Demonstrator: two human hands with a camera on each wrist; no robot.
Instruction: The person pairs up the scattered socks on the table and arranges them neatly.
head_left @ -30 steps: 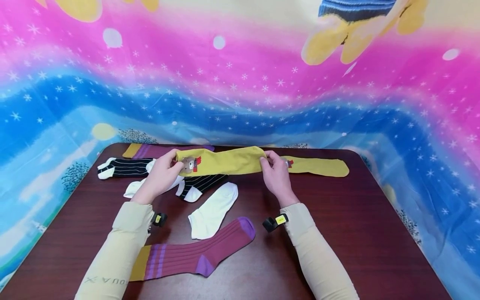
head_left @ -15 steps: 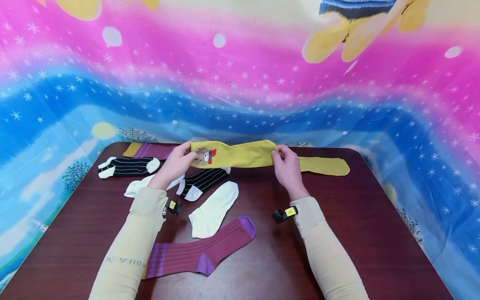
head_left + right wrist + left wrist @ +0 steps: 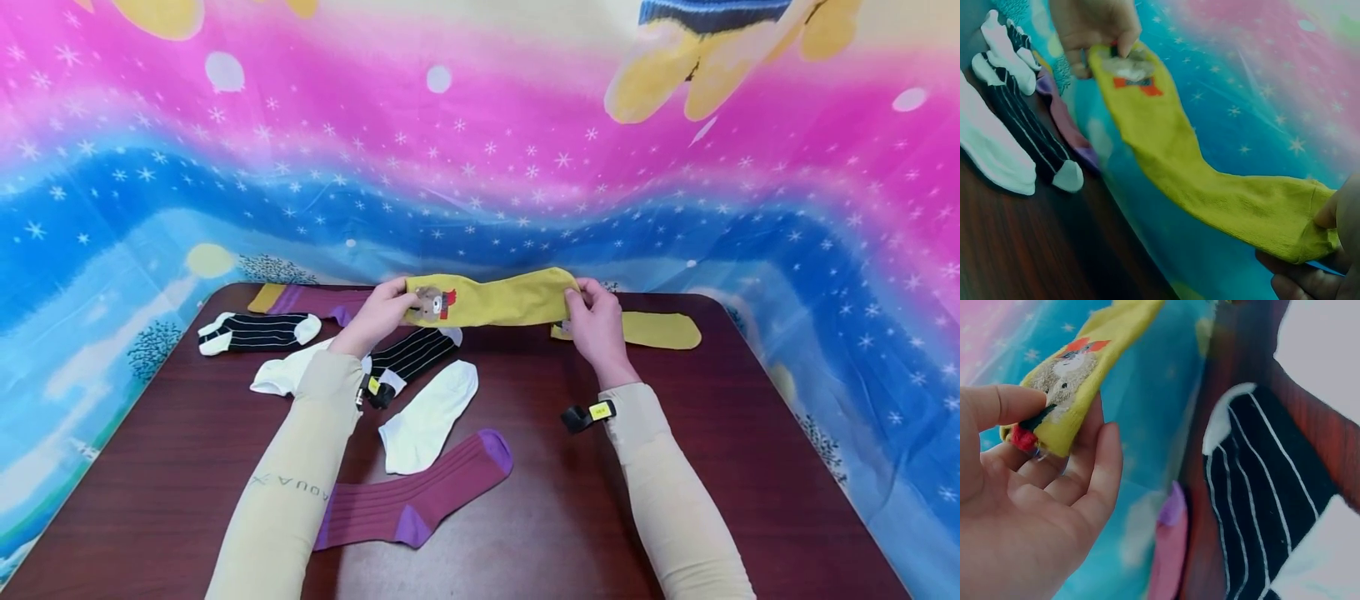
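A yellow sock [image 3: 495, 302] with a bear pattern is stretched sideways in the air above the back of the table. My left hand [image 3: 378, 315] pinches its cuff end beside the bear; the left wrist view shows the thumb of that hand [image 3: 1041, 487] on top of the bear patch. At the toe end, my right hand [image 3: 598, 329] pinches the sock between thumb and fingers, also seen at the edge of the right wrist view. A second yellow sock [image 3: 660, 330] lies on the table behind my right hand, partly hidden by it.
Striped black-and-white socks [image 3: 262, 332], a white sock [image 3: 431, 417] and another white sock [image 3: 288, 371] lie at the left and middle of the table [image 3: 720, 467]. One maroon sock [image 3: 420, 496] is in front, another [image 3: 322, 302] at the back left. A patterned cloth [image 3: 480, 167] hangs behind.
Both hands have moved right and slightly toward the back, carrying the stretched yellow sock with them. More of the second yellow sock's cuff end now shows left of my right hand.
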